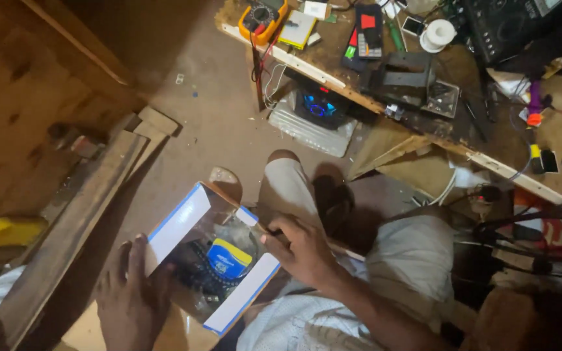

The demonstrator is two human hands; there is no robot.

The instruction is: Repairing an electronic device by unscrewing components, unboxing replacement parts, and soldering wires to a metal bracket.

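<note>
Head view, open cardboard box between left hand, right hand fingers gripping rims

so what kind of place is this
Probably a small electronics repair workshop: a cluttered wooden bench holds a yellow multimeter and a solder spool, and both hands hold an open box of parts.
</note>
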